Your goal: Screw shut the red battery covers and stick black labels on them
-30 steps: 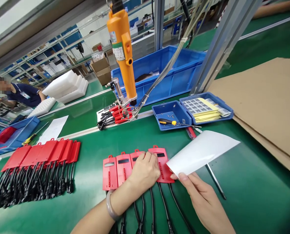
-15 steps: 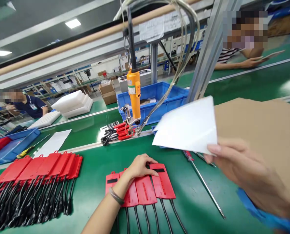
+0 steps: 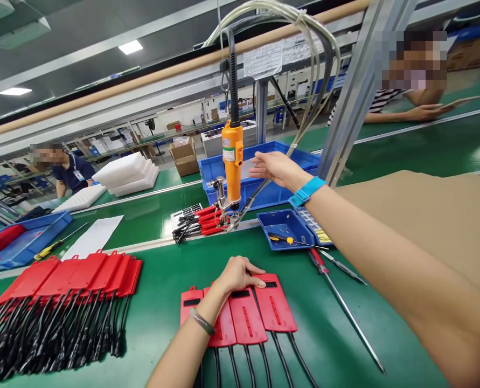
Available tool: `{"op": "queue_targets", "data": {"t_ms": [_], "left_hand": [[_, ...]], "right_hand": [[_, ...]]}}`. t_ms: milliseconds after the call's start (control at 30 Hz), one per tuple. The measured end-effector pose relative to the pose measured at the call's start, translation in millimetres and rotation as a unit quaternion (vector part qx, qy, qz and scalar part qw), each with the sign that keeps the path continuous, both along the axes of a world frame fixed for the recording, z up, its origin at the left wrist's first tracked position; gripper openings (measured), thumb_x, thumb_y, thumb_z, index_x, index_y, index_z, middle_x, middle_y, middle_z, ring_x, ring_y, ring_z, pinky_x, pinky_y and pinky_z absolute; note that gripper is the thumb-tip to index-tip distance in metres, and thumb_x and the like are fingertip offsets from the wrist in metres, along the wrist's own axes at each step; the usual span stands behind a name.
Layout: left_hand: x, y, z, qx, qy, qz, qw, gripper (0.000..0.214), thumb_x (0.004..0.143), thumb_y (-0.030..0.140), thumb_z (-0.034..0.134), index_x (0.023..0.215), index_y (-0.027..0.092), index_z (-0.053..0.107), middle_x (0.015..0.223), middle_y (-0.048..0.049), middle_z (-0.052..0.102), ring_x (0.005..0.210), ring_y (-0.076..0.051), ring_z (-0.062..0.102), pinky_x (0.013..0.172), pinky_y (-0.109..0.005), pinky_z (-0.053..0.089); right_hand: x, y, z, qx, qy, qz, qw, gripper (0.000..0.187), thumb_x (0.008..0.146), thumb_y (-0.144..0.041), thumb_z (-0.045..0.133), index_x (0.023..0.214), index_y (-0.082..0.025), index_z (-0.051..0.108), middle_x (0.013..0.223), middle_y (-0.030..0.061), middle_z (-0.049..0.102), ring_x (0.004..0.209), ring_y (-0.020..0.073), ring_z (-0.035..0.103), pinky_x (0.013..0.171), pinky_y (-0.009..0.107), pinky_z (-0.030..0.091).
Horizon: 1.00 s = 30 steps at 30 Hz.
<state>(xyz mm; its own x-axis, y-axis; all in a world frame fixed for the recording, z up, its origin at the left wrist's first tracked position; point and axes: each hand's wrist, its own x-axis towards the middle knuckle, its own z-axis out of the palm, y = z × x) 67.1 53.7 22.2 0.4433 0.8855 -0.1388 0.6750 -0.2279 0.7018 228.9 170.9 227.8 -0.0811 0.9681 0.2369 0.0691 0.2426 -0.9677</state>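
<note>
My left hand (image 3: pixel 236 274) rests with curved fingers on the tops of a fanned row of red flat modules with black cables (image 3: pixel 259 312) on the green belt. My right hand (image 3: pixel 275 168) is stretched far forward over the big blue bin (image 3: pixel 294 161), fingers spread and nothing in them; a white sheet (image 3: pixel 248 168) lies in the bin beside it. An orange electric screwdriver (image 3: pixel 232 161) hangs just left of that hand.
A long row of red modules (image 3: pixel 74 277) lies at left. A small blue parts tray (image 3: pixel 285 229), a long screwdriver (image 3: pixel 345 310), brown cardboard (image 3: pixel 433 215) at right. People work at far left and far right; white foam trays (image 3: pixel 122 172) behind.
My right hand carried the white sheet up and forward to the blue bin and let it go; it is now open. My left hand stayed on the red modules. The view tilted up.
</note>
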Motion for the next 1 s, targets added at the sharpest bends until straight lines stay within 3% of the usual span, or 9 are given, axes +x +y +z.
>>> {"op": "queue_targets", "data": {"t_ms": [100, 233, 367, 467, 533, 633, 767, 867, 1000], "left_hand": [[-3, -2, 1.5, 0.018, -0.014, -0.004, 1.0, 0.029, 0.08, 0.031, 0.079, 0.107, 0.022, 0.077, 0.088, -0.0021, 0.074, 0.08, -0.018, 0.065, 0.075, -0.025, 0.049], [-22, -15, 14.8, 0.058, -0.03, -0.002, 0.998, 0.026, 0.095, 0.022, 0.057, 0.116, 0.019, 0.072, 0.111, -0.0049, 0.074, 0.1, -0.019, 0.067, 0.092, -0.028, 0.049], [-45, -43, 26.9, 0.084, -0.007, 0.004, 0.996, 0.036, 0.09, 0.011, 0.056, 0.124, 0.017, 0.066, 0.121, -0.0075, 0.07, 0.112, -0.022, 0.064, 0.101, -0.036, 0.046], [-52, -62, 25.4, 0.1, 0.011, -0.045, 0.994, 0.042, 0.088, 0.017, 0.067, 0.13, 0.018, 0.062, 0.131, -0.0075, 0.065, 0.121, -0.023, 0.059, 0.107, -0.038, 0.043], [-52, -70, 20.1, 0.115, 0.027, -0.074, 0.99, 0.053, 0.085, 0.028, 0.074, 0.134, 0.019, 0.058, 0.136, -0.0077, 0.061, 0.127, -0.025, 0.055, 0.11, -0.04, 0.041], [-50, -74, 12.6, 0.123, 0.053, -0.083, 0.988, 0.063, 0.083, 0.037, 0.077, 0.139, 0.021, 0.052, 0.141, -0.0082, 0.056, 0.133, -0.027, 0.05, 0.112, -0.045, 0.039], [-50, -81, 11.7, 0.178, 0.106, -0.054, 0.977, 0.063, 0.082, 0.04, 0.077, 0.137, 0.019, 0.054, 0.141, -0.0127, 0.056, 0.131, -0.031, 0.051, 0.109, -0.049, 0.043], [-51, -97, 12.8, 0.244, 0.142, 0.003, 0.959, 0.032, 0.095, 0.022, 0.059, 0.127, 0.019, 0.061, 0.125, -0.0096, 0.066, 0.113, -0.026, 0.062, 0.097, -0.044, 0.052], [-48, -117, 6.1, 0.312, 0.198, -0.021, 0.929, 0.033, 0.097, 0.007, 0.042, 0.123, 0.015, 0.061, 0.106, -0.0078, 0.069, 0.092, -0.022, 0.064, 0.081, -0.037, 0.057]], "right_hand": [[2, -33, -16.8, 0.018, -0.052, 0.014, 0.998, 0.022, 0.099, -0.018, 0.043, 0.099, -0.008, 0.062, 0.091, 0.0059, 0.068, 0.074, 0.0102, 0.067, 0.063, 0.019, 0.054], [27, -115, -72.1, 0.027, -0.172, 0.112, 0.978, 0.009, 0.084, -0.018, 0.065, 0.079, -0.015, 0.072, 0.071, 0.0021, 0.069, 0.064, 0.0159, 0.065, 0.059, 0.023, 0.054], [48, -178, -146.1, 0.125, -0.449, 0.137, 0.874, 0.037, 0.093, -0.014, 0.041, 0.112, -0.021, 0.072, 0.089, 0.0065, 0.069, 0.073, 0.0176, 0.068, 0.064, 0.027, 0.056], [45, -197, -190.5, 0.195, -0.541, 0.101, 0.812, 0.05, 0.088, -0.002, 0.033, 0.122, -0.014, 0.068, 0.108, 0.0142, 0.065, 0.09, 0.023, 0.069, 0.071, 0.033, 0.06], [37, -202, -209.2, 0.222, -0.568, 0.076, 0.789, 0.053, 0.083, 0.002, 0.034, 0.123, -0.01, 0.066, 0.113, 0.0165, 0.063, 0.097, 0.0263, 0.066, 0.069, 0.035, 0.062], [27, -204, -221.0, 0.222, -0.59, 0.041, 0.775, 0.052, 0.078, 0.003, 0.041, 0.123, -0.007, 0.066, 0.102, 0.0148, 0.065, 0.085, 0.0256, 0.065, 0.06, 0.035, 0.061], [27, -202, -212.8, 0.236, -0.587, 0.038, 0.773, 0.05, 0.076, 0.003, 0.046, 0.118, -0.011, 0.069, 0.095, 0.0119, 0.066, 0.079, 0.0254, 0.062, 0.063, 0.04, 0.059], [27, -201, -200.3, 0.269, -0.537, 0.06, 0.797, 0.046, 0.081, 0.001, 0.043, 0.116, -0.014, 0.068, 0.105, 0.0117, 0.067, 0.089, 0.0263, 0.062, 0.071, 0.042, 0.057], [8, -203, -198.1, 0.313, -0.472, 0.1, 0.818, 0.046, 0.079, 0.004, 0.041, 0.113, -0.013, 0.067, 0.105, 0.0086, 0.068, 0.092, 0.0222, 0.062, 0.08, 0.036, 0.053]]}}
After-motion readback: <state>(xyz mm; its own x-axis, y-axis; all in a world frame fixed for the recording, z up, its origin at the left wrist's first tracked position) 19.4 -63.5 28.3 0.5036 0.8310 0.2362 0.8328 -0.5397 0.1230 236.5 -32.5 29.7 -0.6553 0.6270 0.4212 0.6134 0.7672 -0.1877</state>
